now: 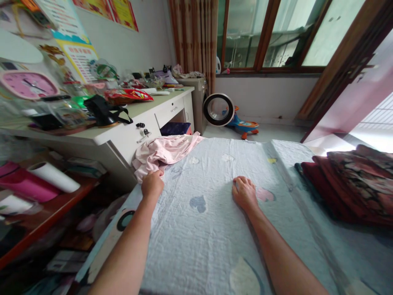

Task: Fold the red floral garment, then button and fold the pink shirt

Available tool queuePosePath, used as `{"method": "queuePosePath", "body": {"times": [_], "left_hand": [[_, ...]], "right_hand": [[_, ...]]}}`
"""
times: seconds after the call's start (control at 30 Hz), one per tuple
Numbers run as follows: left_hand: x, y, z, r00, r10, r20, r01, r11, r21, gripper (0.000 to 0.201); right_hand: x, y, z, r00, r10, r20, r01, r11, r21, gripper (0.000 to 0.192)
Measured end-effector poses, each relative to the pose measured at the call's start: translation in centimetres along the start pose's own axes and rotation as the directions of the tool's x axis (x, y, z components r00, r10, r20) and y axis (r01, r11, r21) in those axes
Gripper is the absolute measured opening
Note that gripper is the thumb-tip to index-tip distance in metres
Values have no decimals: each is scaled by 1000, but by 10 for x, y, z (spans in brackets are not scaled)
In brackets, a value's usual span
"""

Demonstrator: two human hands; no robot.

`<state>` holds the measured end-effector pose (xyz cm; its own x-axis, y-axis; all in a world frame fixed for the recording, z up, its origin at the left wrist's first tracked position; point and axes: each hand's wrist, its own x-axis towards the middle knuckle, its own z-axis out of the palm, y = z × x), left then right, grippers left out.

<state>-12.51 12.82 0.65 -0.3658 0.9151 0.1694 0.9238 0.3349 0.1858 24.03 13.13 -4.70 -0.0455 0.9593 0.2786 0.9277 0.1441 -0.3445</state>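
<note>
My left hand (152, 184) is closed on the edge of a crumpled pink garment (166, 151) that lies at the far left corner of a bed. A light blue quilted cover (215, 229) with heart patterns is spread over the bed. My right hand (244, 192) rests on this cover near the middle, knuckles up and fingers curled under, holding nothing that I can see.
A white desk (123, 137) with cluttered items, a black bag (101, 110) and a pink clock (29, 85) stands left of the bed. Dark red folded blankets (353, 184) lie on the right. A toy car (242, 125) and a round fan (218, 109) sit on the floor beyond.
</note>
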Motion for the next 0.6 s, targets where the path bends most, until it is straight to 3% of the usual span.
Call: {"method": "queuePosePath", "body": {"times": [0.13,0.27,0.43,0.53,0.57,0.6], "left_hand": [[-11,35,-18,974,147,-174,-148,989,6,31],[-41,84,-28,906,353,-234,-373,926,-49,32],[-87,130,-14,778,601,-182,-624,772,-118,27],[-110,139,4,638,764,-100,-763,609,-217,23],[-115,138,9,602,793,-91,-783,564,-263,24],[-118,136,12,595,797,-100,-781,544,-307,26]], "right_hand": [[0,0,0,1000,4,-2,-4,1000,-1,23],[0,0,0,1000,5,-7,-5,1000,5,23],[0,1,1,1000,16,3,-16,1000,21,23],[1,3,1,1000,30,0,-30,999,41,23],[1,3,2,999,34,-2,-34,998,50,23],[2,4,2,999,36,-4,-35,998,60,23]]}}
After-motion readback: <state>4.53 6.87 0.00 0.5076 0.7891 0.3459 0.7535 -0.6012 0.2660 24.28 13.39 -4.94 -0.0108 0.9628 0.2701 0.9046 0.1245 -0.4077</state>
